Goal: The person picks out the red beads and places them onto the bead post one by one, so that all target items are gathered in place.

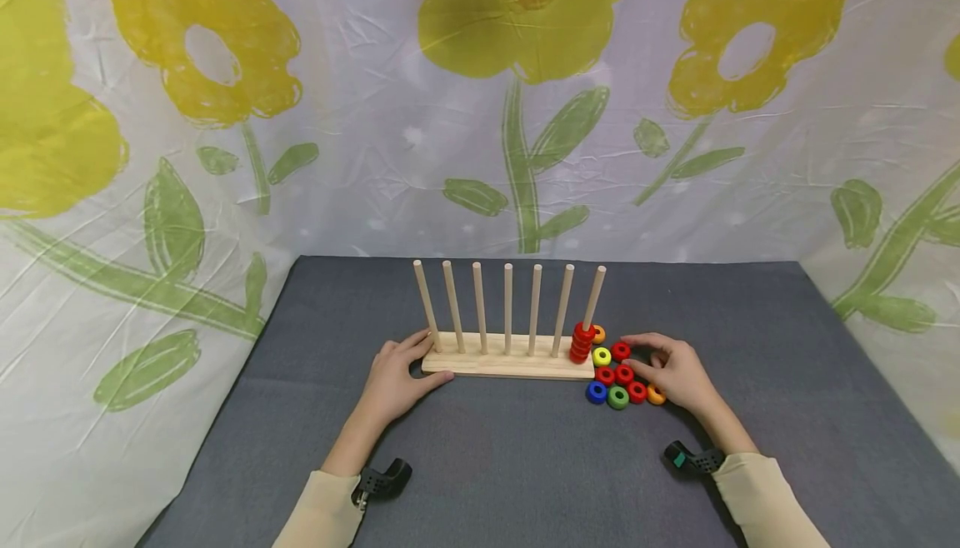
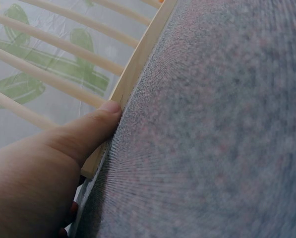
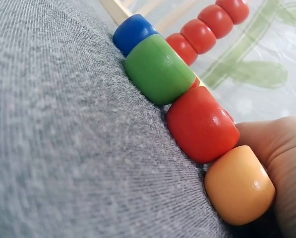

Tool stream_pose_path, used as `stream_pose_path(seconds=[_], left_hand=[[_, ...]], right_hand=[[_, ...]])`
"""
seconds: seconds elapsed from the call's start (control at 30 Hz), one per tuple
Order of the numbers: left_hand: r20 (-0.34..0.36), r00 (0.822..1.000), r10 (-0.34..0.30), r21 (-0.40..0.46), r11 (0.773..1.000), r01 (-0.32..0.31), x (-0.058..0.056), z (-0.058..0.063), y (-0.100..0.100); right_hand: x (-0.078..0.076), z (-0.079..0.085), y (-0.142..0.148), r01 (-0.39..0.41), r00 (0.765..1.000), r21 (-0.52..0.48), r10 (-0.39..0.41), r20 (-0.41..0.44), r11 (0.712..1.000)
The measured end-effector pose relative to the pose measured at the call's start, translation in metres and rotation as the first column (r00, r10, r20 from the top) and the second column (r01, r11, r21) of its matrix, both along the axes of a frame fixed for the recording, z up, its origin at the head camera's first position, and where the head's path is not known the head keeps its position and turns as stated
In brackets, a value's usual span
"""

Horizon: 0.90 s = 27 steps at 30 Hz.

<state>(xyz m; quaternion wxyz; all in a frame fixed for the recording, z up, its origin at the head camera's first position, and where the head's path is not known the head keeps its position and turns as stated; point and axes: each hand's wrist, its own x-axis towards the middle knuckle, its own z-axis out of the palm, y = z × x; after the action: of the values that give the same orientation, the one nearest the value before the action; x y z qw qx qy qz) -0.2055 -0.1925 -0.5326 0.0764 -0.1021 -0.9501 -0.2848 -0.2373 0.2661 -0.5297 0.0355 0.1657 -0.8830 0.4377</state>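
A wooden peg board (image 1: 517, 366) with several upright pegs stands on the grey cloth. My left hand (image 1: 393, 377) grips its left end, the thumb (image 2: 95, 126) along the front edge and the other fingers round the end. Several red beads (image 1: 582, 342) are stacked on the rightmost peg. At the board's right end, my right hand (image 1: 675, 366) has its index finger and thumb at either side of a red bead (image 1: 620, 351), pinching it. Close below that hand lie an orange bead (image 3: 240, 186) and another red bead (image 3: 203, 125); the right fingertips are hidden in the right wrist view.
Loose beads cluster against the board's right end, among them a blue bead (image 1: 597, 392), a green bead (image 1: 618, 397) and a yellow bead (image 1: 602, 356). Another orange bead (image 1: 598, 334) sits behind the stack. A flowered curtain (image 1: 360, 156) hangs beyond the table's back edge.
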Motion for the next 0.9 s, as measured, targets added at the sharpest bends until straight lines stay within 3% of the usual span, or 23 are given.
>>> stream_pose_path(seconds=[0.57, 0.9], left_hand=[[0.003, 1.0, 0.0, 0.001, 1.0, 0.0, -0.0004, 0.0001, -0.0005], [0.007, 1.0, -0.003, 0.0, 1.0, 0.003, 0.0, 0.0008, 0.0002]], right_hand=[[0.001, 0.0016, -0.0028, 0.022, 1.0, 0.02, -0.022, 0.007, 1.0], [0.0012, 0.0001, -0.0001, 0.033, 0.999, -0.028, -0.033, 0.005, 0.999]])
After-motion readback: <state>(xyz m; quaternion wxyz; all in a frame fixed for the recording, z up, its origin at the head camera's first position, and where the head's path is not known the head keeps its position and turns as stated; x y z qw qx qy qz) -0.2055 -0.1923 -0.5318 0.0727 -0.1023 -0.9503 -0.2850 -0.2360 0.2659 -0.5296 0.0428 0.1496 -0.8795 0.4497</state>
